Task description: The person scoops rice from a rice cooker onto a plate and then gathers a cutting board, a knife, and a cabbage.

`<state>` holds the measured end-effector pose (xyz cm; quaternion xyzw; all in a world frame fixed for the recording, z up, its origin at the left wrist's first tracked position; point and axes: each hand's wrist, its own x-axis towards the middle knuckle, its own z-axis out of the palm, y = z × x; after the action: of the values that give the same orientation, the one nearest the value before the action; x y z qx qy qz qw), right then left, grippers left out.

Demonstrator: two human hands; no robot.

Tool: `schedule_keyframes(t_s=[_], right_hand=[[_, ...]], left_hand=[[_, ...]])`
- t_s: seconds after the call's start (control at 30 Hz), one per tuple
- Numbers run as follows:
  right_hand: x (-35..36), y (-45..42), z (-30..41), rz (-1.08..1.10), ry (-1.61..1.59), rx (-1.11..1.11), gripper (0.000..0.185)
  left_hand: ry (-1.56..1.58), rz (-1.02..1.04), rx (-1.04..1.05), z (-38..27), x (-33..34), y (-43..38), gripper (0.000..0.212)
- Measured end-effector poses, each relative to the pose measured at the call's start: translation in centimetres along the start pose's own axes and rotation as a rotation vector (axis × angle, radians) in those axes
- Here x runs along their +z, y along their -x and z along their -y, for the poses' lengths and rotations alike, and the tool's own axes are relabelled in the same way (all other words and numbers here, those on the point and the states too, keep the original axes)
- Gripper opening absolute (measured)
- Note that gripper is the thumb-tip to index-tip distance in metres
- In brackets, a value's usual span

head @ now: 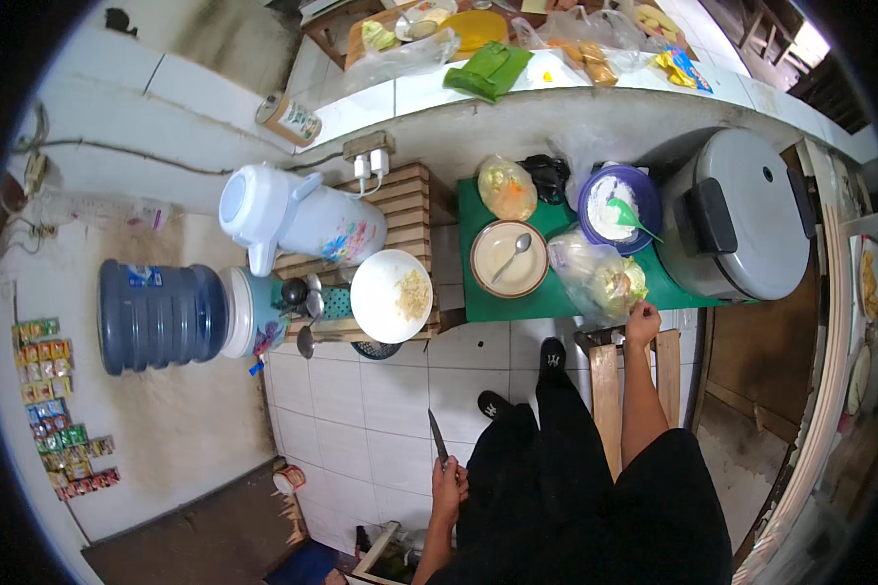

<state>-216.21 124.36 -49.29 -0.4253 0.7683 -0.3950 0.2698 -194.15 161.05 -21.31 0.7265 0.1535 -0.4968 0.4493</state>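
Note:
My left hand (450, 484) grips a knife (437, 437) with its blade pointing up and away, low over the tiled floor. At the front edge of the green tabletop, my right hand (642, 322) touches a cabbage (620, 287) that lies partly in a clear plastic bag (582, 274). Behind the cabbage stands a purple bowl (657, 197) of white powder with a green spoon (624, 212) in it. A rimmed plate (486, 281) with a metal spoon (513, 257) sits to the left, below a bag of shredded vegetables (507, 187).
A large lidded metal container (691, 219) stands at the table's right end. On the slatted wooden stand (406, 190) are a thermos jug (300, 216) and a white bowl (366, 300) with chopped pieces. A wooden bench (604, 402) is beside my legs. Banana leaf (489, 71) lies on the tiled ledge.

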Motion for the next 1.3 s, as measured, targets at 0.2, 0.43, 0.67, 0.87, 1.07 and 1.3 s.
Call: schedule_keyframes(t_s=[0.2,0.43,0.67,0.87,1.07,1.3], right_hand=[[-0.7,3.0,2.0,0.143,-0.243,0.014,0.037],[-2.9,21.6,12.1,0.821,-0.355,0.291,0.023],[-6.9,39.3,23.5,1.983,-0.132,0.086,0.036],[-2.9,45.5,27.2,2.153,-0.266,-0.002,0.038],[2.7,49.5,31.5,2.246,-0.213,0.042,0.03],[11.6,60.9,38.9,2.426,0.172,-0.046,0.019]], left_hand=[[0.039,0.017,0.103,-0.8,-2.0,-0.9,0.02],[0.075,0.067,0.352,-0.4,-8.0,-3.1,0.034],[0.164,0.09,0.672,-5.7,-11.6,-3.5,0.032],[0.182,0.075,0.567,-10.1,-17.1,-2.6,0.031],[0.434,0.246,0.599,-12.5,-23.6,-5.8,0.048],[0.281,-0.185,0.544,-8.0,-41.3,-9.7,0.05]])
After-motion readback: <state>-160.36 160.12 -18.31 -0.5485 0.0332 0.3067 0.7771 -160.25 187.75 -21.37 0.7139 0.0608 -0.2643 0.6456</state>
